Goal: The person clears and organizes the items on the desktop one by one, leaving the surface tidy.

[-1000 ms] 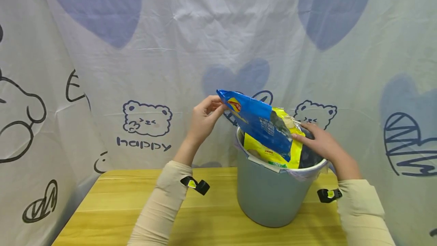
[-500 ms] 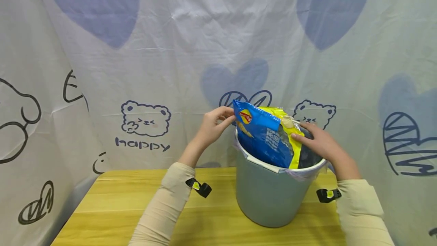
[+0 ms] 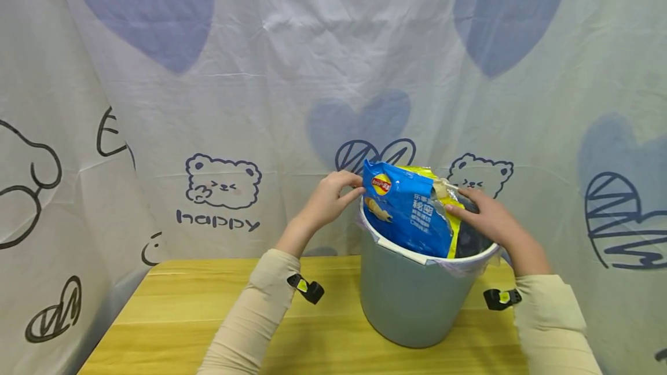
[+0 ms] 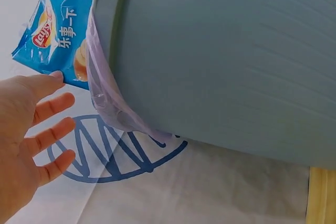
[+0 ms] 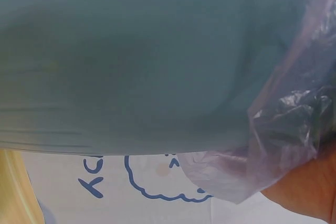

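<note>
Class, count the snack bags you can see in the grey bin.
2. A blue chip bag leans at the front of the bin, its corner touched by the left hand. A yellow bag sits behind it. More may be hidden inside.

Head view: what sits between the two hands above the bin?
In the head view, the blue chip bag fills the stretch between the left hand and right hand, with a yellow bag behind it, both poking out of the grey bin.
</note>
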Action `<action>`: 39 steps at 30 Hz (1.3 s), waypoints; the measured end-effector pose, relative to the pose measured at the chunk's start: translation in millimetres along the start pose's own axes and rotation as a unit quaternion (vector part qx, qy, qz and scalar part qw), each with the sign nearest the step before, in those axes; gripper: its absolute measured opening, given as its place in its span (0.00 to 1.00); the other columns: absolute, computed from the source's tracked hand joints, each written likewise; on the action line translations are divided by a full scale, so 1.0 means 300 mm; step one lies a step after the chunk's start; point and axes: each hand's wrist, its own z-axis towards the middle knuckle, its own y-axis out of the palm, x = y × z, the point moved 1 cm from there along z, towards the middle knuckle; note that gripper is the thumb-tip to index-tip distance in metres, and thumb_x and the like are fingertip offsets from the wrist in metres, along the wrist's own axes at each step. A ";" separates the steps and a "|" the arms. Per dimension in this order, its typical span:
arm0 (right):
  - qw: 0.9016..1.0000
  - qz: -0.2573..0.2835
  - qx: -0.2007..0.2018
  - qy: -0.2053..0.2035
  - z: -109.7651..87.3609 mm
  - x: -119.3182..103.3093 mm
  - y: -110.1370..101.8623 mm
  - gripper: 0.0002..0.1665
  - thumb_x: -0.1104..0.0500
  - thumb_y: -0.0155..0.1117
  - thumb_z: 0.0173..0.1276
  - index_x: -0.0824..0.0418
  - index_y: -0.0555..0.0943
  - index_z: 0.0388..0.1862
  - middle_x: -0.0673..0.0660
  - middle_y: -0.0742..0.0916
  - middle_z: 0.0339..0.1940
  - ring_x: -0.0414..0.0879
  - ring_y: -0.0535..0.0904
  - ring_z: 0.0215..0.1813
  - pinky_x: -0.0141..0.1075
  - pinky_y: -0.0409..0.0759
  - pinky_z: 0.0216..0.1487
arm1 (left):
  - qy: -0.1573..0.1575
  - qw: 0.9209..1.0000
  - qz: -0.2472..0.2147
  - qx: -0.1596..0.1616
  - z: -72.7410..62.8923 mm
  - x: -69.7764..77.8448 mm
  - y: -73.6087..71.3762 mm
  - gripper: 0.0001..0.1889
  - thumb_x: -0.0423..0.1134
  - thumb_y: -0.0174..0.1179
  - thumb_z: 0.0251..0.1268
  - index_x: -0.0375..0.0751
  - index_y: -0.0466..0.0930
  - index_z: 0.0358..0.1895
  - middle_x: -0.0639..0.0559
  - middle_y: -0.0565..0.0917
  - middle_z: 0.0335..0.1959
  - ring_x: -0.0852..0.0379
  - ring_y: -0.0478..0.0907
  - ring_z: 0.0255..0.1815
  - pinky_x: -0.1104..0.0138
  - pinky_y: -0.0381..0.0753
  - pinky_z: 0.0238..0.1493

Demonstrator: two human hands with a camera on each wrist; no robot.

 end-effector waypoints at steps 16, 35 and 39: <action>0.999 0.035 -0.005 0.008 0.002 0.001 -0.006 0.50 0.28 0.31 0.73 0.62 0.50 0.78 0.75 0.56 0.76 0.77 0.51 0.73 0.73 0.54 0.66 | -0.031 0.992 0.092 -0.079 -0.002 0.009 0.035 0.09 0.44 0.61 0.68 0.44 0.86 0.41 0.50 0.83 0.49 0.49 0.74 0.53 0.55 0.76 0.56; 1.000 0.019 0.007 0.004 0.000 -0.002 -0.012 0.51 0.27 0.36 0.72 0.64 0.51 0.78 0.75 0.55 0.76 0.77 0.49 0.74 0.72 0.52 0.67 | -0.112 0.954 0.180 -0.214 0.065 0.122 0.033 0.07 0.47 0.60 0.67 0.51 0.85 0.35 0.52 0.79 0.54 0.48 0.69 0.55 0.49 0.73 0.54; 1.000 0.016 0.005 0.005 0.000 -0.001 -0.003 0.51 0.27 0.37 0.71 0.63 0.52 0.78 0.75 0.56 0.76 0.77 0.50 0.74 0.73 0.54 0.66 | -0.128 0.957 0.172 -0.197 0.044 0.127 0.034 0.08 0.48 0.60 0.67 0.52 0.87 0.40 0.53 0.79 0.55 0.49 0.69 0.57 0.50 0.73 0.56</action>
